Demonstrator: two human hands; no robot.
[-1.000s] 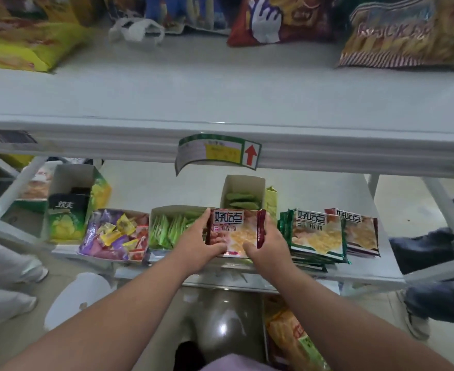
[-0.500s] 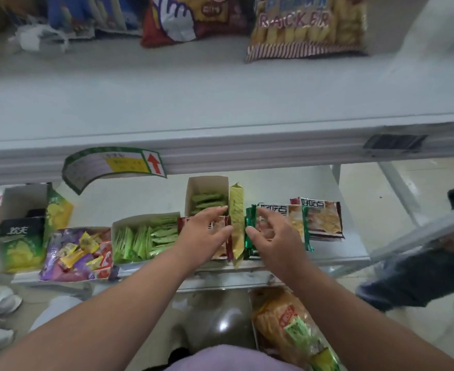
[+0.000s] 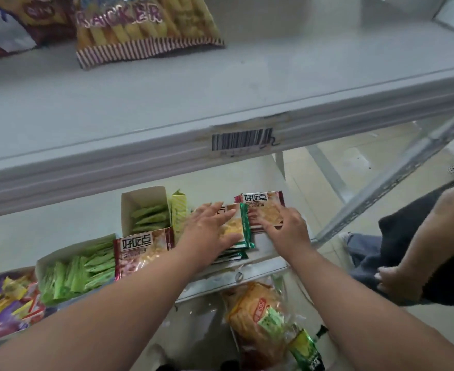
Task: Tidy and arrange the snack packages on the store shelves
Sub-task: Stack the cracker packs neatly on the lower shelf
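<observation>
**Two stacks side by side, one hand on each**

Head view: your left hand (image 3: 210, 228) lies flat, fingers straight and spread, on top of the green-edged cracker packets (image 3: 240, 229), pressing the stack down rather than gripping it. Your right hand (image 3: 283, 228) rests on the red-edged cracker packets (image 3: 264, 207) just to the right, fingers extended over the front of the top packet; you cannot tell from here whether the thumb hooks under an edge. Both stacks sit near the front lip of the lower shelf (image 3: 260, 263), touching or nearly touching each other along their inner edges.

The relation that matters: the green stack lies straight ahead of your left hand, the red one straight ahead of your right, and each packet's long axis runs front to back, tilted a little to the right. The green stack's lower packets are fanned out at the front corner, so squaring it probably means drawing those edges back under your left palm. The left hand is the nearer one for that job.

Further left, a loose red packet (image 3: 143, 250) lies by itself at the shelf front, partly under your left forearm, overlapping the open box of green sachets (image 3: 78, 271). It likely belongs with the red stack, well to the right, across your left arm.
</observation>
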